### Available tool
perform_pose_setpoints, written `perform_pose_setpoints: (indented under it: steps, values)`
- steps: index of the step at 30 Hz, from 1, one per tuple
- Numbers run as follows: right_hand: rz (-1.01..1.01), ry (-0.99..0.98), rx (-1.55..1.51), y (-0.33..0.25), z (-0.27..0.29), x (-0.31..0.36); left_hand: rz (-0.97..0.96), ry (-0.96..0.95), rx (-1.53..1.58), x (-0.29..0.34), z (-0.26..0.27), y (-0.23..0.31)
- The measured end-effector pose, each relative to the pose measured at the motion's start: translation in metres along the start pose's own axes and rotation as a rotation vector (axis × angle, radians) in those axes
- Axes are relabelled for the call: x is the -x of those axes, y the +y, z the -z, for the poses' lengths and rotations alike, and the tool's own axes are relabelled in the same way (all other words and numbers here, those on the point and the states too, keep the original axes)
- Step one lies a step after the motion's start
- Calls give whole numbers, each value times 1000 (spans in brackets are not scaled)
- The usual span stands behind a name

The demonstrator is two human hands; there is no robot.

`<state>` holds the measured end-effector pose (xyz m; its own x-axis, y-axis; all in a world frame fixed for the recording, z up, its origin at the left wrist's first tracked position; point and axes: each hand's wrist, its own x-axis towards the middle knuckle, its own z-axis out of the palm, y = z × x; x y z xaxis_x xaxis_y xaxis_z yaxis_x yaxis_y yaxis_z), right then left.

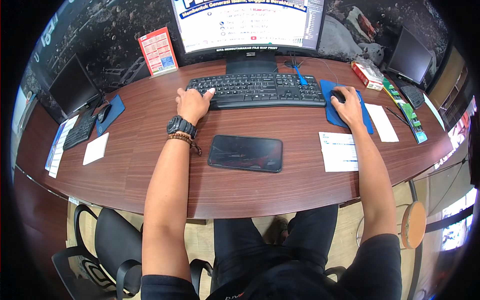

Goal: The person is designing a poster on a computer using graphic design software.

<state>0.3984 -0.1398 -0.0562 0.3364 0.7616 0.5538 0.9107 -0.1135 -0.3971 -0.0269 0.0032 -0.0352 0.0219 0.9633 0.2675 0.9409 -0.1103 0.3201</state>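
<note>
Seen from my remote post: left hand [193,104], fingers apart, on left end of keyboard [252,91]; right hand [351,107] clasped over mouse [338,95] on blue pad [334,118], presumably for smooth glide; keyboard below monitor [245,27], likely for easy reach.

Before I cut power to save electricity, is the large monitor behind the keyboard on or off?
On. The large monitor behind the keyboard is lit, showing blue and red on a bright white background.
</note>
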Motion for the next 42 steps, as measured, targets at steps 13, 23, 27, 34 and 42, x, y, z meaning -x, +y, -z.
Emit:
perform_pose_setpoints:
  steps: [13,23,27,34,42]
  values:
    - [-45,-16,68,-13,2,0,30,32,15,9,2,9]
    - [17,14,-8,4,-2,0,-301,160,79,8,-11,3]
    - [1,14,-30,-3,-3,1,-99,140,15,8,-13,3]
    - [55,28,-41,2,-3,0,-138,113,-44,8,-11,5]
    - [52,38,-46,1,-4,3,-86,95,-5,14,-5,7]
